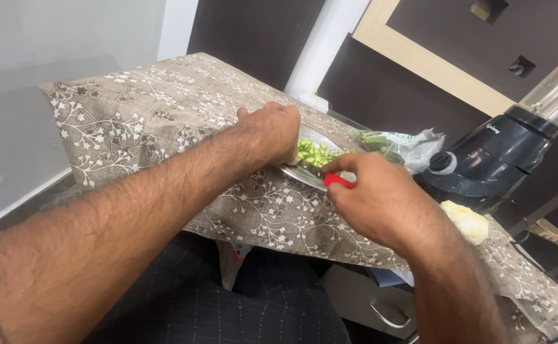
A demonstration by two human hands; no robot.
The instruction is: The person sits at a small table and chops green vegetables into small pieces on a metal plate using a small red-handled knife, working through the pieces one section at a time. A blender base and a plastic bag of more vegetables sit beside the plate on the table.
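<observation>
The right hand (381, 200) is closed around the red handle of a knife (338, 181), index finger extended along the top; the blade points left over the rim of a steel plate (314, 135). The left hand (272, 130) is curled, knuckles up, pressing down at the plate's near-left edge; what it holds under the fingers is hidden. Chopped green pieces (312, 153) lie heaped on the plate, just beside the left hand and touching the blade area. The plate rests on a table covered by a brown floral cloth (145, 121). Behind the plate lies a plastic bag (400, 145) with green vegetables inside. A black blender base (492, 159) stands to the right, with a pale yellow lump (467, 221) near it.
</observation>
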